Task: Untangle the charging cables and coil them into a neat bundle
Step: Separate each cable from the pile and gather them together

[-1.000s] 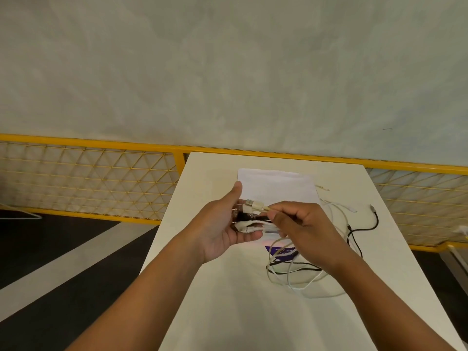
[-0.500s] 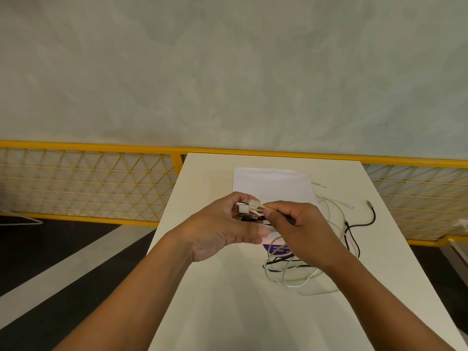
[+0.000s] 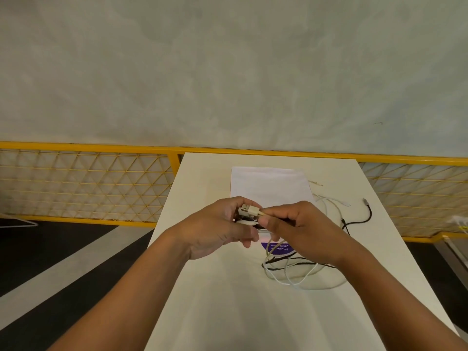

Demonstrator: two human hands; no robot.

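My left hand (image 3: pixel 217 230) curls round a small bunch of cable plugs above the white table (image 3: pixel 228 300). A beige USB plug (image 3: pixel 249 211) sticks up from that bunch. My right hand (image 3: pixel 301 228) pinches the beige cable just behind that plug. White and black cables (image 3: pixel 301 273) hang down from both hands and lie in tangled loops on the table under my right wrist. One black cable end (image 3: pixel 367 211) and a white cable end (image 3: pixel 336 200) trail off to the right.
A white sheet of paper (image 3: pixel 269 182) lies at the table's far side, a purple label (image 3: pixel 277 248) showing below my hands. A yellow mesh railing (image 3: pixel 86 183) runs behind the table, which stands against a grey wall. Dark floor lies to the left.
My left hand's fingers have closed round the plug bunch, having been spread a second ago. Both hands stay together over the paper's near edge.
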